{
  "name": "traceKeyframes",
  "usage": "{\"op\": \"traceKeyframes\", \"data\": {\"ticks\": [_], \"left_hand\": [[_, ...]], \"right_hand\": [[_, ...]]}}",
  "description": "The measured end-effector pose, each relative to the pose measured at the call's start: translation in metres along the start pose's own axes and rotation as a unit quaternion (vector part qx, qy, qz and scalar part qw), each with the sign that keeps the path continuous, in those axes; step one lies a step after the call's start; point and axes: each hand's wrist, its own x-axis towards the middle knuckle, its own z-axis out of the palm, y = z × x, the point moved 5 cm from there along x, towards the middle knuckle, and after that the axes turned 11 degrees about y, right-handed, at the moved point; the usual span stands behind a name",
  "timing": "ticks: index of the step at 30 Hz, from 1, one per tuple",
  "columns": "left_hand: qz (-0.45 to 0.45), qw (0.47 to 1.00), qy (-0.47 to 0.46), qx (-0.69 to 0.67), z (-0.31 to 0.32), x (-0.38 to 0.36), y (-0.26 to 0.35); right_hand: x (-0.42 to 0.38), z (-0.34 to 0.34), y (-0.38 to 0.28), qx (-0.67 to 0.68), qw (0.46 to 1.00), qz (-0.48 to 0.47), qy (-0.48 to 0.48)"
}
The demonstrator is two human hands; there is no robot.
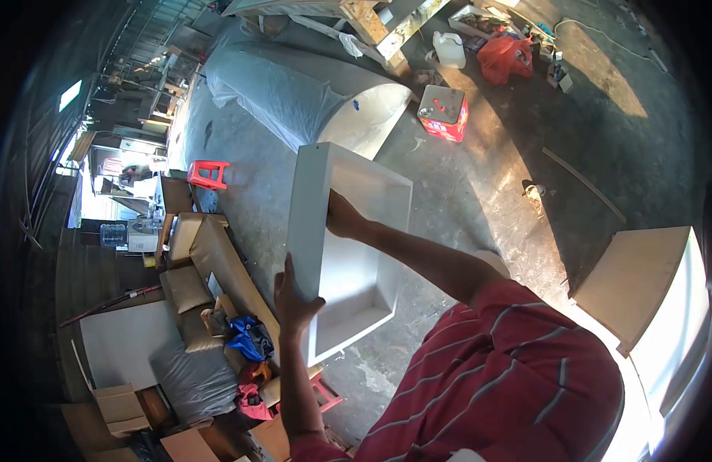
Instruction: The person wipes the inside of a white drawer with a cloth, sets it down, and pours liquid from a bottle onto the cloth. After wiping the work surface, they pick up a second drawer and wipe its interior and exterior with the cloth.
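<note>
A white open box, like a drawer or small cabinet body, stands tilted in front of me with its hollow side toward my body. My left hand grips the long side wall near its lower end, thumb on the front edge and fingers along the outer face. Higher up, my right hand reaches in front of the opening and presses against the inner edge of that same wall. Its fingers are curled, and whatever they may hold is hidden.
Behind the box lies a large curved form under plastic sheeting. A red-sided tin, a white jug and a red bag stand beyond. A brown sofa is at left, a red stool behind it, a pale panel box at right.
</note>
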Motion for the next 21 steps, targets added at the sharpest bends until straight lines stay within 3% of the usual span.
{"op": "traceKeyframes", "data": {"ticks": [10,11,14,16,21], "left_hand": [[0.013,0.997,-0.079,0.005,0.032,0.197,-0.095],[0.047,0.996,-0.076,-0.003,0.039,0.22,-0.104],[0.062,0.993,-0.095,0.007,0.045,0.282,-0.121],[0.062,0.994,-0.091,0.009,0.055,0.34,-0.122],[0.098,0.991,-0.087,0.03,0.05,0.451,-0.139]], "right_hand": [[0.159,0.041,0.105,0.009,0.999,0.043,0.015],[0.186,0.04,0.115,0.012,0.999,0.044,0.017],[0.236,0.049,0.15,0.056,0.99,0.125,0.031],[0.285,0.048,0.162,0.048,0.995,0.071,0.058],[0.387,0.066,0.207,0.063,0.991,0.095,0.065]]}}
